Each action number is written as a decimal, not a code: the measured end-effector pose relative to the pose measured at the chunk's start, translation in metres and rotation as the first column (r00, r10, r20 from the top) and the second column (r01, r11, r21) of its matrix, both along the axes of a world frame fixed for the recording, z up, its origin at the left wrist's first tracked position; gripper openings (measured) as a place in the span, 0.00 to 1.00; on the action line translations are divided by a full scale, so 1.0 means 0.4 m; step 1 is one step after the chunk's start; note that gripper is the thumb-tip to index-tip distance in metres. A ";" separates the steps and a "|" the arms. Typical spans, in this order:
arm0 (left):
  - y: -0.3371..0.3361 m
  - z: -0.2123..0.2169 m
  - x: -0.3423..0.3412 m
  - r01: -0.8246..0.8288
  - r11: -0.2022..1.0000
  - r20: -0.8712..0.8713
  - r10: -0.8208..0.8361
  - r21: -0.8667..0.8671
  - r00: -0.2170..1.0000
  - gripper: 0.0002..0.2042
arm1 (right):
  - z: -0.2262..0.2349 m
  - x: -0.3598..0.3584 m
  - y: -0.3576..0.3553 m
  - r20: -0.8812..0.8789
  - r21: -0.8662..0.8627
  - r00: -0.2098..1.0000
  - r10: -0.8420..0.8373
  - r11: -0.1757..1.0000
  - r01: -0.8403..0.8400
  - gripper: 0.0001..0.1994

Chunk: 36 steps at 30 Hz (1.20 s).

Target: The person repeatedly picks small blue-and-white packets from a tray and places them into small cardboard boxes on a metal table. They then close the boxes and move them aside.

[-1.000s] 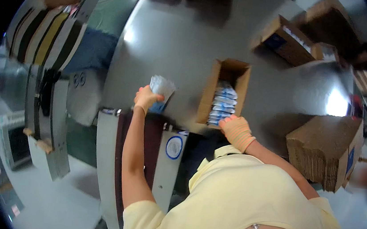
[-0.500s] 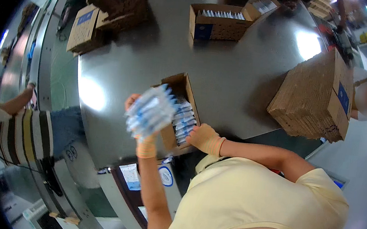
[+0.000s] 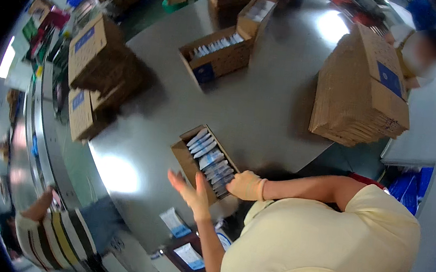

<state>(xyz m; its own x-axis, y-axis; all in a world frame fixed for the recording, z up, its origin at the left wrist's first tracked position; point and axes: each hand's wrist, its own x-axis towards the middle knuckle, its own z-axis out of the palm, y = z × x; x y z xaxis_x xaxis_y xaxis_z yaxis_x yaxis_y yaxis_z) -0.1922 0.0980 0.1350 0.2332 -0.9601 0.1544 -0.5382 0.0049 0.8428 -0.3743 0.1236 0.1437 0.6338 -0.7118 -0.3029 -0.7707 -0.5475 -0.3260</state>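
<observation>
An open cardboard box (image 3: 182,158) stands on the metal table in front of me. White-and-blue packets (image 3: 210,159) are packed upright in a row along its length. My left hand (image 3: 193,194) is just off the box's left near side, holding nothing, with thumb and fingers spread. At the near right corner, my right hand (image 3: 246,185) has its fingers curled over the box's edge, against the last packets. Its fingertips are partly hidden there. Both hands have pale orange coverings, with the left fingertips bare.
Another open box of packets (image 3: 229,57) stands farther back. A tall stack of flattened cartons (image 3: 350,91) is at the right, and closed boxes (image 3: 91,51) pile up at the left. Loose packets (image 3: 174,221) lie by the near edge. A person in a striped shirt (image 3: 61,236) stands at the left.
The bundle of packets my left hand held is now in the box, and that hand has let go and opened. My right hand stays at the box's corner. The view has turned.
</observation>
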 end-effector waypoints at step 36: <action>-0.114 0.475 -1.050 0.876 0.481 -0.088 -0.874 -0.017 0.478 0.37 | 0.490 -0.925 0.179 0.523 -0.535 -0.219 -0.824 -0.517 0.669 0.28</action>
